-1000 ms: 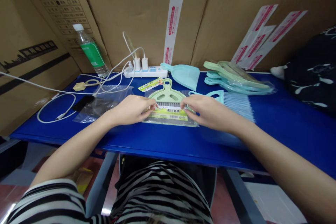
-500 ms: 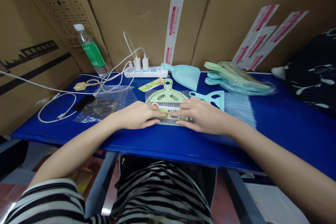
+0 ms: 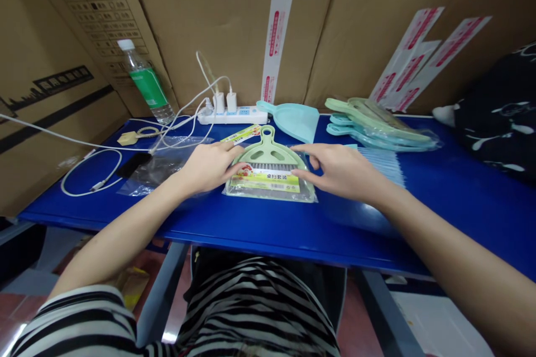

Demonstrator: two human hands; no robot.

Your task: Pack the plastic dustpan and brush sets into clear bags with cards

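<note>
A light green dustpan and brush set (image 3: 265, 152) lies flat in a clear plastic bag, its handle pointing away from me. A yellow and white printed label covers the grey brush bristles. At the set's left edge rests my left hand (image 3: 207, 169), thumb and fingers apart, the thumb reaching over the bag. From the other side, my right hand (image 3: 339, 172) has its index finger and thumb stretched out at the bag's right edge, its other fingers curled. Under and behind that hand lies a loose light blue brush (image 3: 383, 164), its handle mostly hidden.
A light blue dustpan (image 3: 295, 120) lies behind the set, beside a white power strip (image 3: 243, 116) with chargers and cables. Bagged green and blue dustpans (image 3: 385, 125) are stacked at back right. An upright water bottle (image 3: 148, 86) and a plastic bag (image 3: 163, 170) are at left.
My hands have moved apart from the middle of the bagged set to its two sides, uncovering the label. The right hand now covers the blue brush's handle.
</note>
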